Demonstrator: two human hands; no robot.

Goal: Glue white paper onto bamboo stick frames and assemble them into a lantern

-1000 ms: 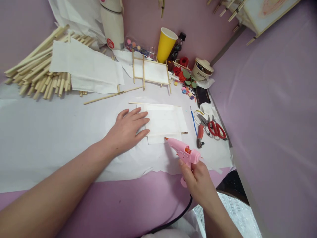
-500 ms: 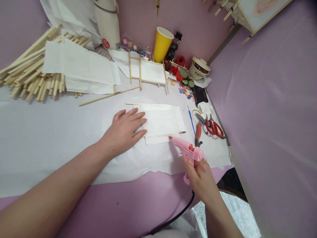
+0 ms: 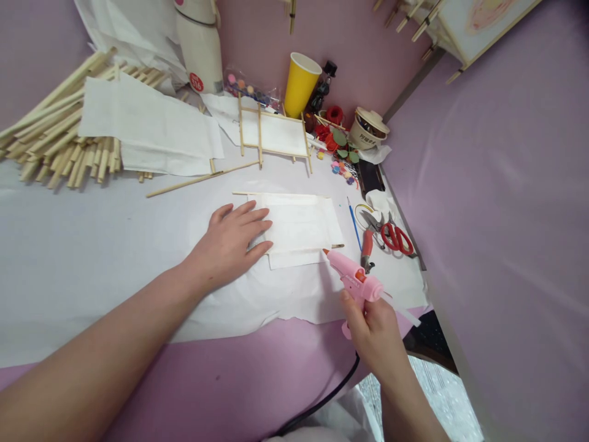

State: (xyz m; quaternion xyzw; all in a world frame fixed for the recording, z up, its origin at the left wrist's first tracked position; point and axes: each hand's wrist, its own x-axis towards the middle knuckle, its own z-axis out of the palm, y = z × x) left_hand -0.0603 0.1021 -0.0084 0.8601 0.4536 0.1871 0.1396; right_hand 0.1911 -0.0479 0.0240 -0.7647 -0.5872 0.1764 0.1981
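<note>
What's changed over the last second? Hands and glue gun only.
The right hand carried the pink hot glue gun rightward, its nozzle moving along the lower edge of the white sheet toward the dowel end. Nothing was taken or let go. The left hand stayed flat on the sheet.

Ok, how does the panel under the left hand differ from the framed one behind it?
The near panel lies under the left hand; the back panel is untouched. The near one shows sticks only along top and bottom; the back one is framed all round, one stick crossing it. Both are white sheets.
</note>
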